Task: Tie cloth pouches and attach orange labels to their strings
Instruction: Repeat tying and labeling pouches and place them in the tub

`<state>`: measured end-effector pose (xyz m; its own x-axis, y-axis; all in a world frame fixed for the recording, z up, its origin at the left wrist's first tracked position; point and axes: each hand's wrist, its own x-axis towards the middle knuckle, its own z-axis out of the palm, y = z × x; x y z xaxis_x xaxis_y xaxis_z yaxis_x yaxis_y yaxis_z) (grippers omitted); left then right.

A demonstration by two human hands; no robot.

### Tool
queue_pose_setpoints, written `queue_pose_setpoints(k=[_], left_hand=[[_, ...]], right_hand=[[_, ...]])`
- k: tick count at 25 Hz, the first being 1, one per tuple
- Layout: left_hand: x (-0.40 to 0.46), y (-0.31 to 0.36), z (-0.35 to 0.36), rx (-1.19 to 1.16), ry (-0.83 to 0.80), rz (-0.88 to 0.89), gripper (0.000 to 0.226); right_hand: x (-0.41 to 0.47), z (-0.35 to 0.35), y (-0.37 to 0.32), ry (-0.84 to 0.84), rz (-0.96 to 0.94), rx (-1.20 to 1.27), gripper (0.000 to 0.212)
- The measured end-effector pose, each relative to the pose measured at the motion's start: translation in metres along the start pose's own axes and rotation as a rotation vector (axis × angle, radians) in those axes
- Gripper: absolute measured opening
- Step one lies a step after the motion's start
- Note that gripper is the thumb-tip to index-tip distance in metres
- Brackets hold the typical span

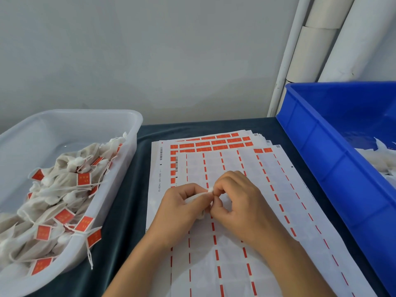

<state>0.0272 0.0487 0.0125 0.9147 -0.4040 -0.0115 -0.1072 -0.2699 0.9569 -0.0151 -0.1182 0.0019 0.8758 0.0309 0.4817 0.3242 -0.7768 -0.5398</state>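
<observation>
Between both hands' fingers (216, 190), clamped together: small white cloth pouch (194, 199), bunched, mostly hidden

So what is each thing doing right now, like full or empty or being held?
Small white cloth pouch: held between both hands, no label on it yet.
Left hand: curled round the pouch.
Right hand: pinching the pouch's top.
Clear plastic tub: piled with labelled pouches.
Blue plastic crate: some white pouches inside.
White sticker sheets: stacked, top one mostly peeled; orange labels left at the far end.
</observation>
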Motion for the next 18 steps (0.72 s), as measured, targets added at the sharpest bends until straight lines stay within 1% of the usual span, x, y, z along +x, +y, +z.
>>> queue_pose_setpoints(k=[3, 5, 6, 8, 10, 13, 18], left_hand=[[-0.002, 0.002, 0.002, -0.012, 0.012, 0.022, 0.017], [-0.004, 0.002, 0.005, -0.064, 0.044, 0.035, 0.008], [-0.005, 0.004, 0.006, -0.105, 0.032, 0.043, 0.005], [-0.007, 0.005, 0.006, -0.132, -0.006, 0.095, 0.019], [-0.005, 0.006, 0.006, -0.115, -0.014, 0.139, 0.022], [-0.004, 0.004, 0.005, -0.108, 0.014, 0.111, 0.023], [-0.003, 0.003, 0.006, -0.107, -0.002, 0.064, 0.025]], right_hand=[[-0.002, -0.001, -0.002, 0.014, 0.044, 0.065, 0.016], [-0.003, 0.000, -0.003, 0.012, 0.070, 0.125, 0.017], [-0.003, 0.001, -0.004, 0.008, 0.082, 0.172, 0.016], [-0.003, 0.002, -0.005, 0.007, 0.108, 0.258, 0.014], [-0.002, 0.002, -0.004, 0.024, 0.122, 0.299, 0.011], [-0.002, 0.000, -0.001, 0.080, 0.146, 0.276, 0.008], [-0.002, -0.001, 0.007, 0.142, 0.161, 0.106, 0.015]])
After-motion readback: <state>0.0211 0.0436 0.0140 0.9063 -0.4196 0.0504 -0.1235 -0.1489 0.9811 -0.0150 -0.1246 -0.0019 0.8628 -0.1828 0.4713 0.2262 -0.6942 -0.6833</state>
